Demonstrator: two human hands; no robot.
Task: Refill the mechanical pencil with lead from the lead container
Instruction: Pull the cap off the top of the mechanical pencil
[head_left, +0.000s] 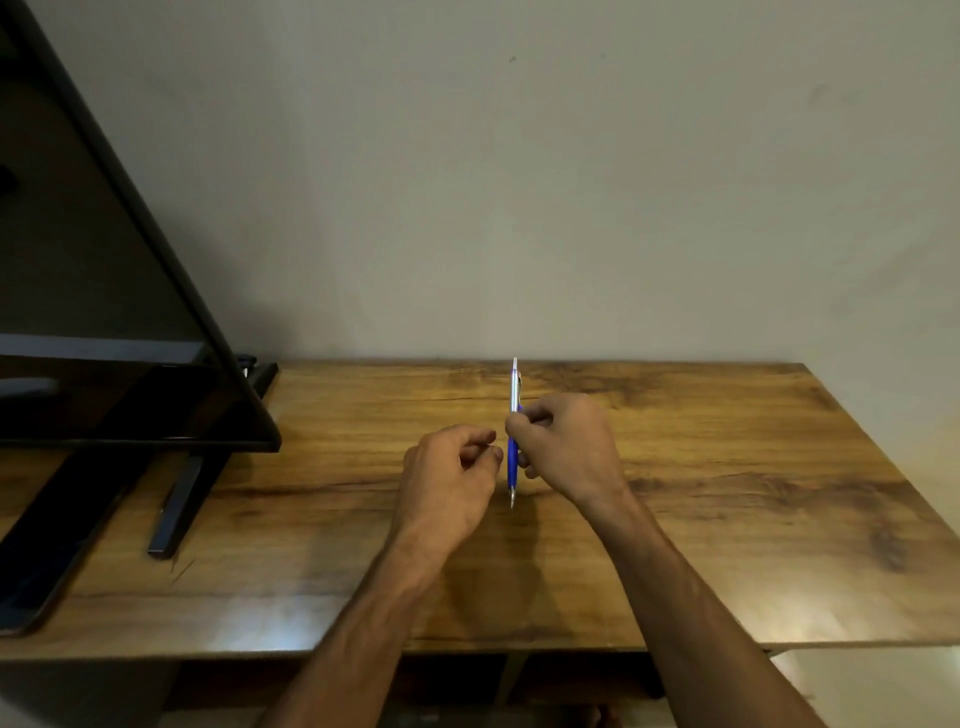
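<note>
The mechanical pencil (514, 441) stands close to upright just right of the frame's centre, above the middle of the wooden table (727, 519). Its lower half is blue and its upper half is silver, with a clip near the top; the thin metal tip points down and sits at or just above the tabletop, though contact cannot be told. The top end reaches up to the line where the table meets the wall.

The right hand (566, 447) is curled around the pencil at its middle, where blue meets silver, with fingers and thumb closed on the barrel. Its forearm runs down to the lower right of the frame.

The left hand (449, 478) sits just left of the pencil, near it but apparently not touching. Its fingers are curled in, with thumb and forefinger pinched together; a very thin pale line seems to show at the fingertips, too fine to identify, so what it holds, if anything, cannot be told. Its forearm runs down to the bottom centre.

In the upper left of the frame a dark flat screen (93, 312) stands on the table on black feet (176, 509), well apart from the hands. A plain pale wall (571, 182) fills the upper part of the frame behind the table.
</note>
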